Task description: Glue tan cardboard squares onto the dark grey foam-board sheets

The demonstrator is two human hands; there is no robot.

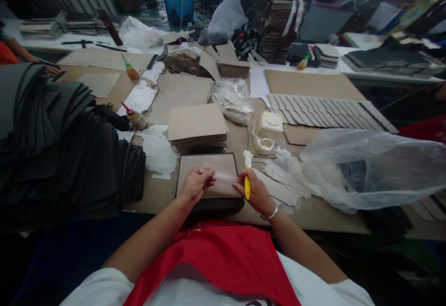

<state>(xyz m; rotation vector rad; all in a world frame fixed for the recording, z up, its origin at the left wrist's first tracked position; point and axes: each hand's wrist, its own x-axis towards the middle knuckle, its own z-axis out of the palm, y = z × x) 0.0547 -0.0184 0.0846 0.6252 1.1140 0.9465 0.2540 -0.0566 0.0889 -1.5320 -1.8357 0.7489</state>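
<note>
A clear plastic sheet (pixel 223 172) is stretched between my hands, above a beige panel with a dark border (pixel 209 190). That panel lies on a dark stack at the table's front edge. My left hand (pixel 197 185) pinches the sheet's left part. In my right hand (pixel 253 189) is a brush with a yellow handle (pixel 247 187), its white-coated bristles pointing away from me; the fingertips are at the sheet's right end. Just behind the panel stands a pile of beige boards (pixel 197 124). A cream glue container (pixel 268 129) is beyond the brush, to the right.
Dark sheets (pixel 69 157) are heaped high at the left. Pale strips (pixel 278 185) and a large plastic bag (pixel 376 171) lie at the right. A red-tipped bottle (pixel 135 117) stands left of the boards. Another person's hand (pixel 52 68) is at the far left.
</note>
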